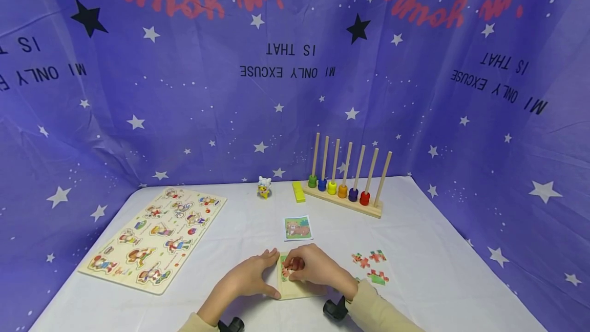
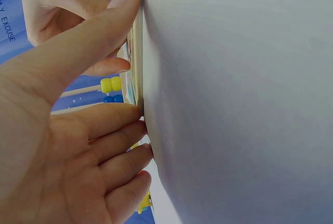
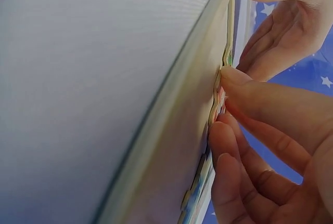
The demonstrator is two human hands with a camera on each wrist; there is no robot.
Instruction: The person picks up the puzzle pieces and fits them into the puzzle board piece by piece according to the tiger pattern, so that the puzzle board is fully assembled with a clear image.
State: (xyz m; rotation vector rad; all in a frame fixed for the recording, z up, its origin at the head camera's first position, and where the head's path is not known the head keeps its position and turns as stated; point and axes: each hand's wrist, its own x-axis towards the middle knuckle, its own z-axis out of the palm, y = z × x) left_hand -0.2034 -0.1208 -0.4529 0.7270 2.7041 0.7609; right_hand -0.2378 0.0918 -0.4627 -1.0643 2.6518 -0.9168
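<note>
A wooden puzzle board (image 1: 301,291) lies in front of me, with printed jigsaw pieces at its left side. My left hand (image 1: 251,274) is spread along the board's left edge, thumb near the lower corner and fingertips near the upper one. In the left wrist view its fingers are nearly straight against the rim. With thumb and fingertips, my right hand (image 1: 318,268) pinches a puzzle piece (image 3: 220,99) down at the board's surface, and the hand hides part of the board. Several loose puzzle pieces (image 1: 378,276) lie to its right.
A picture card with a bear (image 1: 298,228) lies just beyond the board. Farther back stand a small figurine (image 1: 264,187), a yellow block (image 1: 298,192) and a peg rack with coloured beads (image 1: 343,201). A large picture puzzle board (image 1: 152,240) lies at left.
</note>
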